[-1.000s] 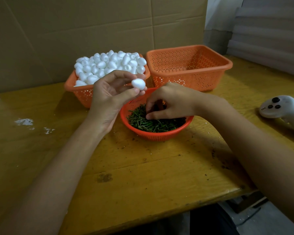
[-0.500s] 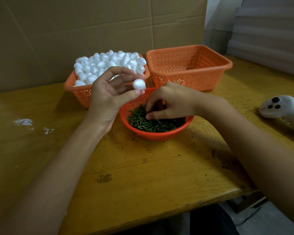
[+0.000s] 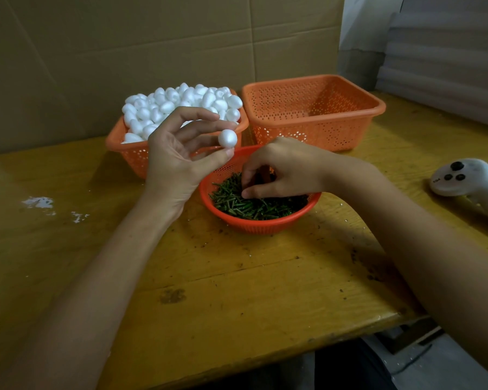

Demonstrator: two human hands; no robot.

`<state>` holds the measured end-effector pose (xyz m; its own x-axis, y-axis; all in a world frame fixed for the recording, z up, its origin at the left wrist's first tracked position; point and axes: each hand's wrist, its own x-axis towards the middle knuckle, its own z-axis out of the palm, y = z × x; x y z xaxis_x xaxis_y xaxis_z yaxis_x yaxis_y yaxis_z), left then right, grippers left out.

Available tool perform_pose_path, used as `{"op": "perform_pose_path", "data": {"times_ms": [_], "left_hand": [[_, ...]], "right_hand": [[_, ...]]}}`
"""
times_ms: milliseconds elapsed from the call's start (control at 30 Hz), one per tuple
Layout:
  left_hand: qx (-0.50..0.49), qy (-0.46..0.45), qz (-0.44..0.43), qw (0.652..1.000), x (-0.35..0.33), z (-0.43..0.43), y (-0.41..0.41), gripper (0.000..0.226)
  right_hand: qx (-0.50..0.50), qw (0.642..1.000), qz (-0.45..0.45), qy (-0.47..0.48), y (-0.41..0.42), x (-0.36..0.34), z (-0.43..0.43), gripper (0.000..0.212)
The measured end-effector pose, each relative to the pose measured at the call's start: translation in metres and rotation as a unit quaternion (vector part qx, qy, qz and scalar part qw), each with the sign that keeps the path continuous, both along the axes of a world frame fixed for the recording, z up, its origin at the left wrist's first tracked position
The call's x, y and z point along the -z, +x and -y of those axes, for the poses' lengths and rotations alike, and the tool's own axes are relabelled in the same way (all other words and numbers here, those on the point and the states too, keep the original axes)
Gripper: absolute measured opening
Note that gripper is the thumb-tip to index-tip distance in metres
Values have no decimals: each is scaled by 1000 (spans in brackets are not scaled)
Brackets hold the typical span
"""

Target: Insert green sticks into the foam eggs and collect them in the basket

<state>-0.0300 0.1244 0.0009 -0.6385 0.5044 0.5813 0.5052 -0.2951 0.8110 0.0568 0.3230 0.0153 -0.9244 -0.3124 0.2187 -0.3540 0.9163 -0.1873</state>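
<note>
The left hand (image 3: 178, 153) is raised, palm turned toward the camera, above the near edge of the full basket (image 3: 130, 157). Its fingers (image 3: 203, 115) are loosely fanned, and a single foam egg (image 3: 227, 138) is pinched between the thumb tip below and a middle fingertip above. The forefinger arches free over the top without touching the egg. That egg hangs in the air just over the far left rim of the round basket (image 3: 261, 225), which sits on the bench (image 3: 237, 291) in front of the two square ones. The right hand (image 3: 285, 170) reaches into the round basket from the right, knuckles up. Its fingers are curled downward and drawn close together, and the thumb lies flat on the heap of green sticks (image 3: 245, 205). The fingertips are buried among the sticks, so whether they have one pinched I cannot tell. Behind, on the left, the full basket carries a heaped pile of eggs (image 3: 181, 99) (white, rising well above the rim). Just beside it on the right stands the empty basket (image 3: 316, 128), orange and perforated like the others. A white controller (image 3: 462, 178) lies on the bench well to the right, apart from the baskets, and cardboard (image 3: 152, 46) stands behind everything.
</note>
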Motion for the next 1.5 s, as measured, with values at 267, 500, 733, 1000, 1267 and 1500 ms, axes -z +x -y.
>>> {"op": "perform_pose_path", "data": {"times_ms": [267, 500, 733, 1000, 1267, 1500], "left_hand": [[-21, 6, -10, 1000, 2, -1, -1, 47], [-25, 0, -18, 1000, 2, 0, -2, 46], [-23, -2, -21, 1000, 3, 0, -2, 44], [-43, 0, -29, 999, 4, 0, -4, 32], [-54, -5, -14, 998, 5, 1, -5, 28], [-31, 4, 43, 999, 5, -1, -5, 25]], "right_hand": [[1, 1000, -8, -5, -1, 2, -1, 23], [-1, 1000, -9, -2, -1, 1, -1, 23], [-2, 1000, -5, -2, -1, 1, -1, 24], [-3, 1000, -6, -3, 0, 1, -1, 23], [-3, 1000, -5, -4, -1, 1, 0, 23], [-4, 1000, -7, -4, -2, 2, -1, 23]]}}
